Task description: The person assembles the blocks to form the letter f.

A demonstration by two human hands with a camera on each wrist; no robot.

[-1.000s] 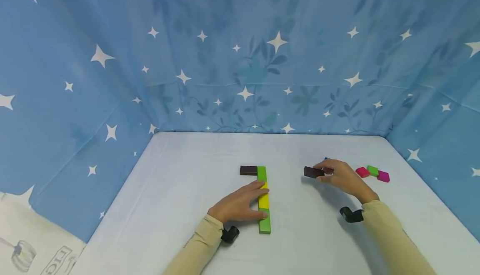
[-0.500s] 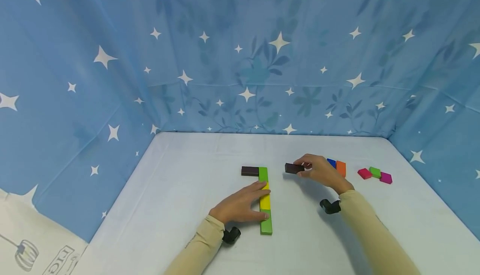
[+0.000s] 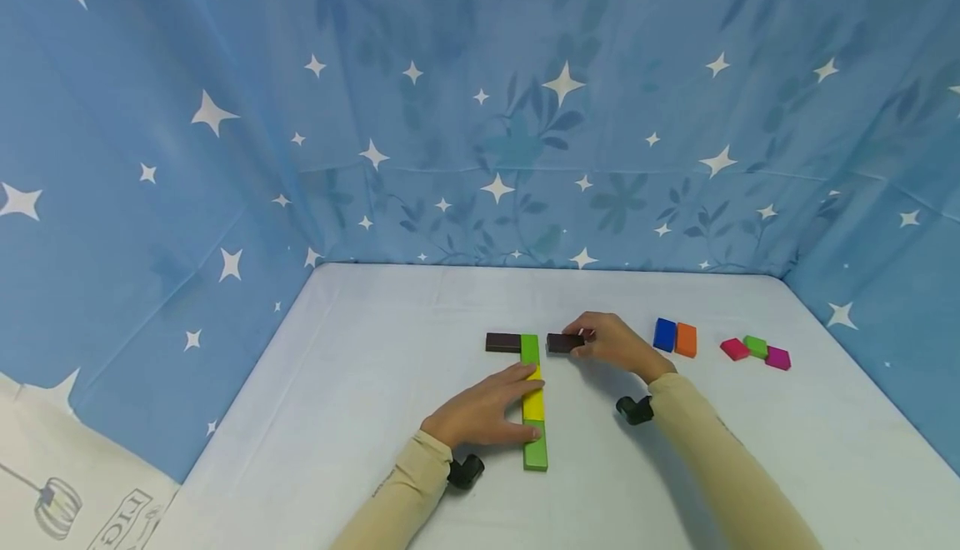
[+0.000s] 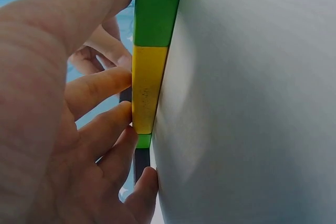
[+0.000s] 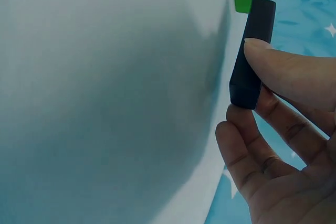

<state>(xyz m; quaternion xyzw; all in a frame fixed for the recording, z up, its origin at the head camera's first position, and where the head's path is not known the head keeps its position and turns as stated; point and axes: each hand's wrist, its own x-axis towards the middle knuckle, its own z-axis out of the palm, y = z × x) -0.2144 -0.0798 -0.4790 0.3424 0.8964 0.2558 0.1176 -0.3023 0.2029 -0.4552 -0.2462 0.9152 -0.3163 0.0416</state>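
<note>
A column of blocks lies on the table: a green block (image 3: 529, 350) at the far end, a yellow block (image 3: 533, 406) in the middle, a green block (image 3: 536, 454) nearest me. To the left of the far end lies a black block (image 3: 503, 342) that meets the column. My left hand (image 3: 483, 408) rests along the column with fingers spread, fingertips touching the yellow block and thumb on the near green one. Between thumb and fingers my right hand (image 3: 611, 342) pinches another black block (image 5: 254, 53), just right of the far green block and apart from it.
Right of my right hand lie a blue block (image 3: 664, 335) and an orange block (image 3: 686, 340) side by side. Farther right are small red (image 3: 735, 349), green (image 3: 756, 347) and magenta (image 3: 778, 357) pieces. A starred blue curtain (image 3: 480, 117) stands behind the white table (image 3: 360, 350).
My right hand has carried the black block leftward towards the column, uncovering the blue and orange blocks. The left hand keeps its place on the column.
</note>
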